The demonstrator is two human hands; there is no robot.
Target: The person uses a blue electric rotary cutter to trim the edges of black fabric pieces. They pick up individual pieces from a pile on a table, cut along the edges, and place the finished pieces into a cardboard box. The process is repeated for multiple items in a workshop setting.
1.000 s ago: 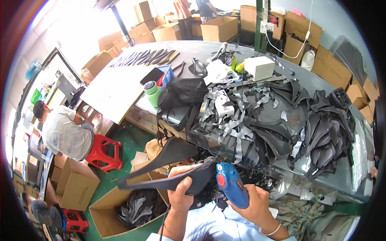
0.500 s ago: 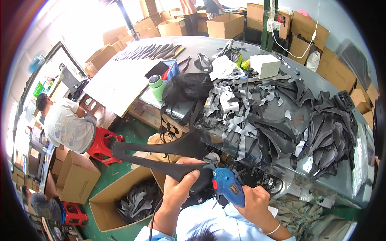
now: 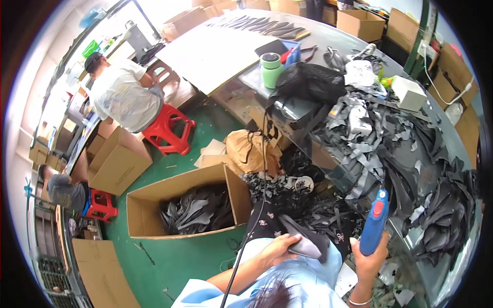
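My left hand [image 3: 280, 250] grips a dark, saddle-shaped piece [image 3: 307, 246] close to my body, thumb on its upper face. The piece is tilted, showing a lighter grey side. My right hand [image 3: 371, 259] is wrapped around a blue handheld electric cutter [image 3: 374, 223] with a red button, held upright at the right. The cutter is apart from the piece, and its head points toward the table. Beyond it, a pile of dark curved pieces [image 3: 441, 213] and grey scrap strips [image 3: 362, 149] lie on the table.
A cardboard box [image 3: 239, 200] of dark pieces stands on the floor at left, near a brown bag [image 3: 251, 151]. A black cable [image 3: 263, 195] hangs across the view. A person [image 3: 126, 97] sits on a red stool [image 3: 169, 131]. A green bottle [image 3: 271, 74] stands on the table.
The cutter has left the dark piece and moved right, turning upright. My left hand has drawn the piece in toward my body and turned it. The view has swung left.
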